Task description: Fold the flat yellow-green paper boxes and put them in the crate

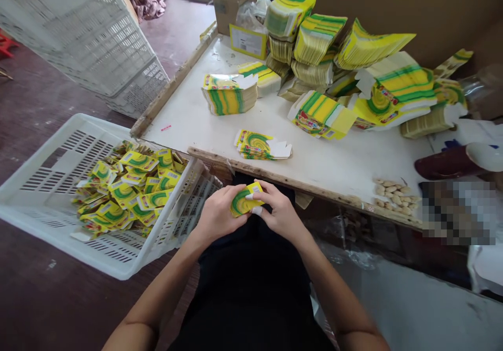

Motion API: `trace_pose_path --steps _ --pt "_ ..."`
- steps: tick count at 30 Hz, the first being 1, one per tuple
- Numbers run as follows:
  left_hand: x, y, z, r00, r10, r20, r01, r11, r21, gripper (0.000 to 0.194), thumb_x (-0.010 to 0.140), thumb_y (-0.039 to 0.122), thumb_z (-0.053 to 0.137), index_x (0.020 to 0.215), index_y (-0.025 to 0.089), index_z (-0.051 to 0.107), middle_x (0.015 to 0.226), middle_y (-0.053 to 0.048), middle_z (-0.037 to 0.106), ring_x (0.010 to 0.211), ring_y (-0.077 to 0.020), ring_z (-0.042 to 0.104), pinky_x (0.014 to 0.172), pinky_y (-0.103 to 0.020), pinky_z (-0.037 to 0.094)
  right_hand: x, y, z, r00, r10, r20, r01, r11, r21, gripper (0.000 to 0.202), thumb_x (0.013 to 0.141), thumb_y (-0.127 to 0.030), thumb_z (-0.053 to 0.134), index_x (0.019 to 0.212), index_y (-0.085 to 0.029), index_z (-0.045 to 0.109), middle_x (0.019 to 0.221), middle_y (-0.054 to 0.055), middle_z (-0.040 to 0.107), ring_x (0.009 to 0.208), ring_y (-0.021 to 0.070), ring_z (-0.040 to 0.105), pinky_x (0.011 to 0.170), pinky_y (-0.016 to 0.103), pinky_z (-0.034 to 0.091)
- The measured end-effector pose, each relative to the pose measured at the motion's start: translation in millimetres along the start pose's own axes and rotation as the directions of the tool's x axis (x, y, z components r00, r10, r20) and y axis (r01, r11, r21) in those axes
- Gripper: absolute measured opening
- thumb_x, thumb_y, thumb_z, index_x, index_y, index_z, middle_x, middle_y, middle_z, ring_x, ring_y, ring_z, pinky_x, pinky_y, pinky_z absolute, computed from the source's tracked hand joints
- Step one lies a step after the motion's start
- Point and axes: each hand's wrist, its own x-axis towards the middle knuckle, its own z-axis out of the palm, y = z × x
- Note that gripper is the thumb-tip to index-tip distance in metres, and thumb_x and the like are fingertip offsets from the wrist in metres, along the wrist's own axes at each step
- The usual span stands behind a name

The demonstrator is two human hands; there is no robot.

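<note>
Both hands hold one small yellow-and-green box [240,202] over my lap, just off the table's front edge. My left hand [220,212] is closed round its left end. At the right end, my right hand [280,209] grips it with thumb and fingers; white coverings show on two fingertips. Beyond them a small pile of flat cartons [259,145] lies on the white table [188,125]. To the left, a white crate [118,267] contains many small yellow-green boxes [126,191].
Stacks of flat cartons [231,97] stand along the table's back. Peanuts [395,195] and a dark red cup [444,161] are at the right. Tall white crates [86,36] lean at the upper left. Wooden strips [275,175] edge the table.
</note>
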Motion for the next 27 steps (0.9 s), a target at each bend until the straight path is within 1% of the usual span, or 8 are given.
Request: trace_pose_path --steps 4,6,9,11,15,19,23,27 --pt "-6.1 -11.2 -13.3 0.993 -0.105 -0.050 0.107 0.994 0.038 0.048 0.073 0.031 0.070 0.118 0.022 0.057 0.108 -0.008 0.069 0.097 -0.0265 0.067 0.086 -0.039 0.055 8.1 -2.3 14.1 0.995 0.049 -0.089 -0.040 0.995 0.096 0.062 0.084 -0.023 0.066 0.142 -0.022 0.043 0.138 0.014 0.054 0.122 0.0280 0.058 0.103 0.044 0.049" --pt "-13.9 -27.1 -33.9 0.951 -0.201 -0.234 0.230 0.967 0.105 0.052 0.074 0.036 0.071 0.121 0.020 0.055 0.113 -0.011 0.067 0.103 -0.0308 0.064 0.092 -0.047 0.052 20.2 1.1 9.4 0.990 0.051 -0.135 -0.043 0.997 0.061 0.068 0.083 -0.027 0.069 0.143 -0.021 0.038 0.134 0.015 0.057 0.118 0.0287 0.060 0.101 0.045 0.050" --pt "-26.2 -54.0 -67.9 0.717 -0.266 -0.645 0.498 0.842 0.207 0.078 0.067 0.045 0.078 0.132 0.014 0.046 0.134 -0.020 0.052 0.129 -0.0457 0.043 0.107 -0.068 0.030 50.1 15.3 -6.5 0.963 0.061 -0.262 -0.099 0.986 -0.134 0.051 0.086 -0.022 0.062 0.134 -0.020 0.047 0.126 0.013 0.062 0.119 0.0294 0.058 0.103 0.048 0.046" --pt "-31.6 -63.8 -79.0 0.646 -0.278 -0.711 0.546 0.819 0.176 0.081 0.068 0.044 0.079 0.135 0.014 0.043 0.139 -0.021 0.046 0.133 -0.0482 0.035 0.108 -0.072 0.023 73.2 28.6 -15.0 0.939 0.103 -0.330 -0.200 0.940 -0.277 0.047 0.083 -0.014 0.060 0.129 -0.017 0.050 0.122 0.014 0.064 0.116 0.0308 0.058 0.103 0.051 0.043" --pt "-32.2 -53.4 -59.1 0.753 -0.322 -0.574 0.422 0.905 0.047 0.051 0.077 0.043 0.069 0.119 0.018 0.056 0.125 -0.015 0.058 0.124 -0.0379 0.050 0.108 -0.060 0.035 105.4 49.0 -17.3 0.912 0.258 -0.318 -0.383 0.814 -0.437 0.047 0.074 -0.003 0.061 0.120 -0.010 0.054 0.110 0.018 0.067 0.105 0.0350 0.060 0.097 0.053 0.044" --pt "-25.1 -32.9 -15.4 0.851 -0.443 -0.281 0.375 0.888 -0.266 0.038 0.080 0.042 0.065 0.111 0.020 0.062 0.119 -0.011 0.063 0.116 -0.0294 0.058 0.100 -0.049 0.046 102.1 47.3 -14.4 0.898 0.223 -0.379 -0.377 0.835 -0.401 0.047 0.070 -0.004 0.063 0.115 -0.013 0.052 0.100 0.015 0.066 0.100 0.0338 0.058 0.093 0.052 0.044" --pt "-12.5 -19.9 15.2 0.892 -0.444 -0.081 0.268 0.666 -0.696 0.067 0.069 0.050 0.076 0.126 0.023 0.052 0.127 -0.012 0.060 0.119 -0.0288 0.056 0.094 -0.042 0.050 70.0 22.2 -5.4 0.909 0.182 -0.374 -0.233 0.968 -0.095 0.050 0.072 -0.009 0.062 0.118 -0.020 0.043 0.088 0.003 0.060 0.082 0.0233 0.060 0.080 0.040 0.051" --pt "8.8 0.9 21.8 0.877 -0.444 -0.181 -0.022 0.340 -0.940 0.066 0.065 0.066 0.073 0.114 0.024 0.057 0.109 -0.008 0.064 0.105 -0.0248 0.062 0.091 -0.038 0.051 33.0 -10.8 20.5 0.988 0.153 0.008 -0.144 0.910 0.388 0.050 0.077 -0.020 0.066 0.120 -0.025 0.041 0.080 -0.003 0.055 0.065 0.0141 0.056 0.062 0.027 0.050"
